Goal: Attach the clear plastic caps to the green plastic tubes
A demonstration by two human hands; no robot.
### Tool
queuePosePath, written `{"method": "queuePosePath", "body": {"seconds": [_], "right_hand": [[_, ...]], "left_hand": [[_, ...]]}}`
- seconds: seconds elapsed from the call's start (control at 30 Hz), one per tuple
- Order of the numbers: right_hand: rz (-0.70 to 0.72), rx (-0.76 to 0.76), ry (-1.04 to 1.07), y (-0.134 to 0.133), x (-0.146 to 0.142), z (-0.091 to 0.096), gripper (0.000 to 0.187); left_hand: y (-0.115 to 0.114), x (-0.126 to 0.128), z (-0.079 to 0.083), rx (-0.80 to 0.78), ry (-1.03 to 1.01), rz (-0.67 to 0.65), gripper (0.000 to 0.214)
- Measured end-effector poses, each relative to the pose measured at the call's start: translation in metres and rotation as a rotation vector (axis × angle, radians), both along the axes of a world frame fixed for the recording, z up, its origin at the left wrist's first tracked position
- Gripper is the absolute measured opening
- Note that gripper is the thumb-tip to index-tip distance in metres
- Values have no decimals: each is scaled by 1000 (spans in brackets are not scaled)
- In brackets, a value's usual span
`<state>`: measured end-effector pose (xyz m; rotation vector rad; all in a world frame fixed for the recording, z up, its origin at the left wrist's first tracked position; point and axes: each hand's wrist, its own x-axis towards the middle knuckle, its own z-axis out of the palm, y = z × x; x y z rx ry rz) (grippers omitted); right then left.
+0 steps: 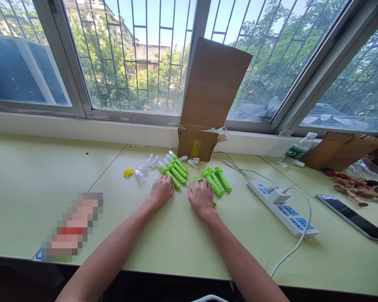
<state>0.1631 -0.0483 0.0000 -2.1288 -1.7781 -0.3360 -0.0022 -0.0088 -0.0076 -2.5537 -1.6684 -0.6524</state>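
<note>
My left hand (pixel 161 191) rests on the table, fingers lightly bent and touching the nearest of several green ribbed tubes with clear caps (pixel 175 168). My right hand (pixel 202 197) lies over another green ribbed tube (pixel 196 179), fingers curled on it; the palm hides its middle, and its end shows beside the wrist. Just right of that hand, a few more green tubes (pixel 214 181) lie side by side without clear caps. Loose clear caps (pixel 139 175) are scattered beyond my left hand, near a yellow coiled piece (pixel 128 172).
Behind the tubes stands an open cardboard box (pixel 193 142), with small white pieces (pixel 193 162) before it. To the right are a power strip (pixel 283 209) with cables, a phone (pixel 353 216), a water bottle (pixel 299 149) and wooden pieces (pixel 355 191). A blurred-out patch (pixel 74 226) covers something at left.
</note>
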Motion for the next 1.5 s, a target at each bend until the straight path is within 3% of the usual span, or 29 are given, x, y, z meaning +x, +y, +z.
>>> {"method": "queuePosePath", "body": {"seconds": [0.27,0.5,0.7,0.87,1.1,1.2,1.37,1.5], "right_hand": [[-34,-41,-8,1,2,-3,44],[-2,24,21,-1,-1,2,40],[31,-81,-13,-1,1,1,41],[8,-145,-17,1,3,2,40],[3,-105,18,1,2,4,44],[-2,-54,32,0,0,5,47],[28,-21,50,-1,-2,5,48],[50,-5,71,-1,-2,5,48]], "left_hand": [[0,0,0,2,4,-4,19],[1,0,-2,22,13,-3,18],[4,-3,-4,68,-86,-10,16],[9,-9,2,166,-205,59,17],[9,-21,19,290,-321,261,27],[9,-27,23,278,-332,426,34],[20,-39,20,263,-404,647,41],[31,-51,13,195,-500,750,40]]}}
